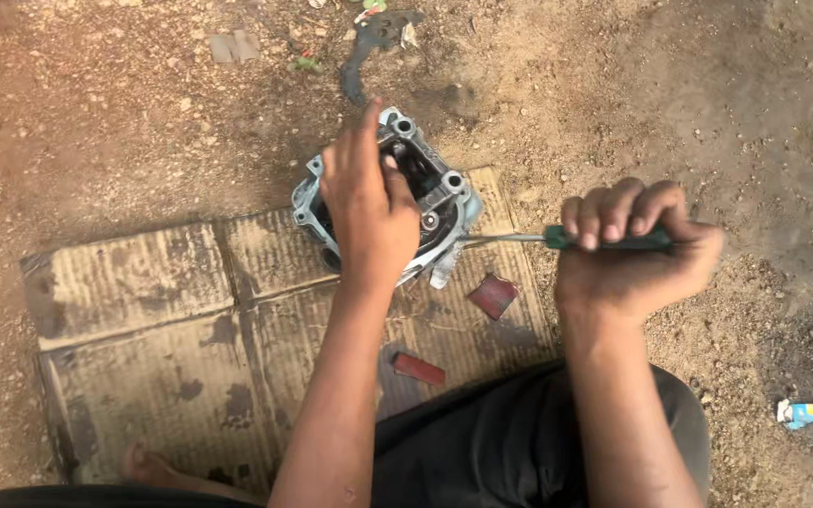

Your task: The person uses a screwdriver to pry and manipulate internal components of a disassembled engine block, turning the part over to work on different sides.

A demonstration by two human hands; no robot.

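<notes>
A grey metal engine part [444, 193] sat on a sheet of cardboard [134, 282] laid on bare dirt. The left hand [369, 202] pressed down on it, fingers spread. The right hand [628, 240] was clenched around a green-handled screwdriver [566, 238], its tip against the part's edge. Two red scraps [493, 294] lay nearby.

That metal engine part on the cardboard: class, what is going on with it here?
A person sits on dirt ground with a grey metal engine part resting on a flattened sheet of cardboard. The left hand presses down on the part. The right hand grips a green-handled screwdriver, its tip set against the part's side. Two small reddish pieces lie on the cardboard nearby, and a dark metal bracket lies on the dirt beyond.
</notes>
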